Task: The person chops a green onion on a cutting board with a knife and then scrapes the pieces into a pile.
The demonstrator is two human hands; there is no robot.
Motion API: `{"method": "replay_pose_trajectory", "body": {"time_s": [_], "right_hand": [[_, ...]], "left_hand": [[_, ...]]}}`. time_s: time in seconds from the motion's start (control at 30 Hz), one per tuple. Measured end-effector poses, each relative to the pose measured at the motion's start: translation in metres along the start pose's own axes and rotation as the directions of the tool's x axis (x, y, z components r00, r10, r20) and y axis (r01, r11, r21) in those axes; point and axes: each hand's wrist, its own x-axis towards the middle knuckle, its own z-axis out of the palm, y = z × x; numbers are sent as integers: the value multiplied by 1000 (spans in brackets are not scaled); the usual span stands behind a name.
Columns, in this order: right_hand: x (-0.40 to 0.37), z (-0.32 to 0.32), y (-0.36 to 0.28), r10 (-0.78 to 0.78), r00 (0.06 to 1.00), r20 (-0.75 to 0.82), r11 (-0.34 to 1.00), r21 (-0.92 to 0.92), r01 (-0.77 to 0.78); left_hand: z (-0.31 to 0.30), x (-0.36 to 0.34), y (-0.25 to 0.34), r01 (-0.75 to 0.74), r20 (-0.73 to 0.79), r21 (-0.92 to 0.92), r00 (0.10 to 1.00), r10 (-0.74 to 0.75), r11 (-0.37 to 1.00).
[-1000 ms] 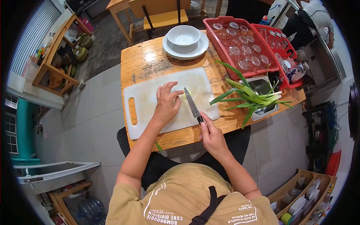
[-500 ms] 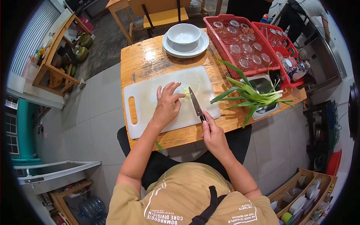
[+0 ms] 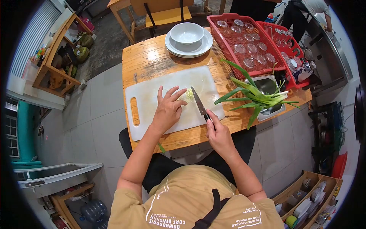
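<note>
My right hand grips a kitchen knife by its black handle, the blade pointing away from me over the white cutting board. Just left of the blade lies a small heap of finely chopped pale green pieces. My left hand is over the board with its fingers spread, its thumb and index tips close to the heap. Right of the board, a bunch of green onions lies across a metal tray, leaves toward the board.
A white bowl on stacked plates stands at the table's far side. Red baskets of glasses sit at the far right. A green scrap hangs at the near edge. Another person is at the upper right.
My left hand has drawn slightly left, its fingers spreading a little more. The knife has barely moved, and the chopped heap stays where it was.
</note>
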Motion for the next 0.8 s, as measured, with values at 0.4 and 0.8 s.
{"method": "replay_pose_trajectory", "body": {"time_s": [0.4,0.8], "right_hand": [[-8,-2,-10,110,988,110,979,159,-127],[-3,-7,-9,241,951,193,897,330,-294]], "left_hand": [[7,2,4,56,-74,-112,995,-65,992],[21,4,2,31,-31,161,999,-26,987]]}}
